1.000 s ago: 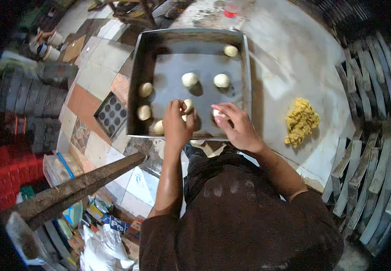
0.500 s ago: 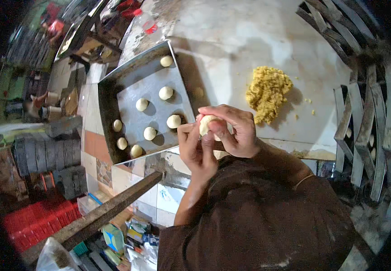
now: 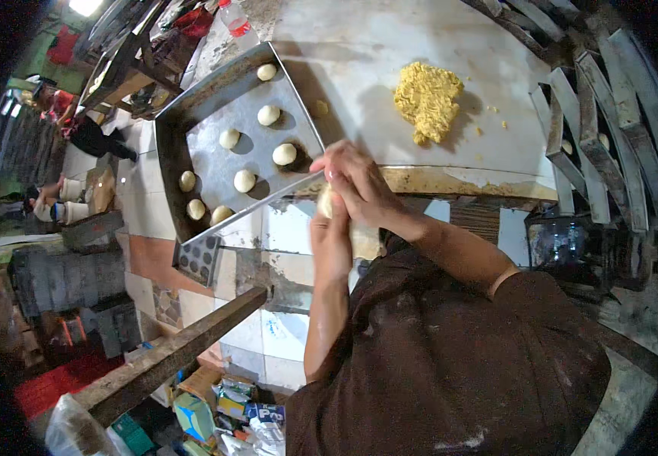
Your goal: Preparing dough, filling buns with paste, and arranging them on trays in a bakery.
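Observation:
A piece of pale dough (image 3: 326, 204) is held between my two hands, just off the tray's near right corner. My left hand (image 3: 331, 242) supports it from below, thumb up and fingers closed round it. My right hand (image 3: 361, 187) presses in from above and the right, its fingers bent over the dough and slightly blurred. Most of the dough is hidden by my fingers. Left of my hands, a metal tray (image 3: 209, 156) holds several round dough balls (image 3: 269, 115), spaced apart. A mound of yellow crumbly filling (image 3: 428, 102) lies on the worktop beyond my right hand.
The marble worktop (image 3: 359, 68) has a worn front edge. Metal racks or stacked pans (image 3: 599, 137) stand at the right. A wooden beam (image 3: 192, 346) slants across the lower left. A plastic bottle (image 3: 237, 24) stands behind the tray. A person (image 3: 78, 121) is at the far left.
My hands have drawn closer together round the dough, with my right fingers now folded over it, and less of it shows. The whole view has shifted, with tray and filling higher in it.

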Demonstrator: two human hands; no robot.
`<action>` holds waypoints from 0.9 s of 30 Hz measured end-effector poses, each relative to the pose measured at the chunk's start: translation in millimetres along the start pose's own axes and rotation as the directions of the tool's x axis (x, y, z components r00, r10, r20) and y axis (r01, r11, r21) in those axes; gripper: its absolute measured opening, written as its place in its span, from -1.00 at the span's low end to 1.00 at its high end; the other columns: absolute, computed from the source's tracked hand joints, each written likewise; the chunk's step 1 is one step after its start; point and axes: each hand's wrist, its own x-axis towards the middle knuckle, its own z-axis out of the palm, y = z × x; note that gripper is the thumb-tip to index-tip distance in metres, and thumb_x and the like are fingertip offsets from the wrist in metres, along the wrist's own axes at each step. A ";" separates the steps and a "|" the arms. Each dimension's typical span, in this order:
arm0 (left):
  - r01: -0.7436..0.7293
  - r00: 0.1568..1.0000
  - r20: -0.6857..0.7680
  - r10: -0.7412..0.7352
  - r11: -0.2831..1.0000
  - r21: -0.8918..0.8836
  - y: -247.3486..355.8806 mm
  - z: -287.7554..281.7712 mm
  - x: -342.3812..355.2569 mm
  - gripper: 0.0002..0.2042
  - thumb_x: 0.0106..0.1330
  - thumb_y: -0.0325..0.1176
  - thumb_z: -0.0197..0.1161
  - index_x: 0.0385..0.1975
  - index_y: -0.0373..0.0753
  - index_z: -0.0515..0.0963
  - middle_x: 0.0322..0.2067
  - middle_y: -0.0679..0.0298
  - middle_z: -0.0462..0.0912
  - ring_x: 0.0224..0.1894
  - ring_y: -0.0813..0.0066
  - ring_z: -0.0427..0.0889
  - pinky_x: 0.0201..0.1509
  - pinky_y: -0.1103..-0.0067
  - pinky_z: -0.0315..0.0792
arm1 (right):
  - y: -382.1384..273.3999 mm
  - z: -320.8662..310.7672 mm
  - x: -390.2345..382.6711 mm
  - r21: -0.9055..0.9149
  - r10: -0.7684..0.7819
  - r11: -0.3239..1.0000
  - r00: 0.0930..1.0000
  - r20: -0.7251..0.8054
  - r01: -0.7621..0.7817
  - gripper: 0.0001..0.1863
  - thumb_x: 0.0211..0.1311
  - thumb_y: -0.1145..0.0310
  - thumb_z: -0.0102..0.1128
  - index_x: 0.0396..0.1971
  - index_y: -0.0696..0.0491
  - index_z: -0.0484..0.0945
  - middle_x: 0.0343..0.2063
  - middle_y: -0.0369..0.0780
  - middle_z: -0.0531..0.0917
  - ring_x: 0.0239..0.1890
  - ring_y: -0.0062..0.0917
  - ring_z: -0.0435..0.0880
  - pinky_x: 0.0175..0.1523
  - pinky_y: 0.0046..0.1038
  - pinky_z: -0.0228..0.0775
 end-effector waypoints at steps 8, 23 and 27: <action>0.262 0.947 0.264 -0.183 0.917 -0.301 -0.1 -6.3 -12.8 -0.53 0.43 -0.21 0.02 0.14 -0.52 0.31 0.09 0.00 0.49 0.04 0.41 0.57 0.11 0.54 0.50 | 100.1 -114.6 -23.4 -0.706 0.225 0.649 0.958 -0.179 -0.284 -0.77 0.09 0.45 0.23 -0.23 0.17 0.63 -0.26 -0.07 0.67 -0.22 -0.20 0.65 -0.04 -0.30 0.47; 0.150 0.987 0.065 -0.149 0.989 0.000 -57.8 84.8 120.6 -0.61 0.39 -0.35 0.12 0.15 -0.37 0.38 0.06 0.13 0.52 0.10 0.39 0.49 0.19 0.48 0.36 | 139.7 -199.4 8.6 0.660 0.662 0.485 0.734 0.153 -0.575 -0.71 0.26 0.50 0.11 -0.04 0.27 0.53 -0.26 -0.08 0.68 -0.22 -0.48 0.68 -0.14 -0.46 0.57; 0.227 0.958 0.164 -0.237 0.971 0.077 -71.7 119.9 152.4 -0.59 0.43 -0.32 0.08 0.19 -0.38 0.33 0.02 0.14 0.52 0.03 0.43 0.53 0.14 0.50 0.43 | 109.1 -183.6 24.4 -0.078 0.135 0.987 0.990 -0.043 -0.138 -0.62 0.19 0.52 0.13 0.04 0.15 0.51 -0.08 -0.04 0.63 -0.17 -0.32 0.68 -0.08 -0.43 0.52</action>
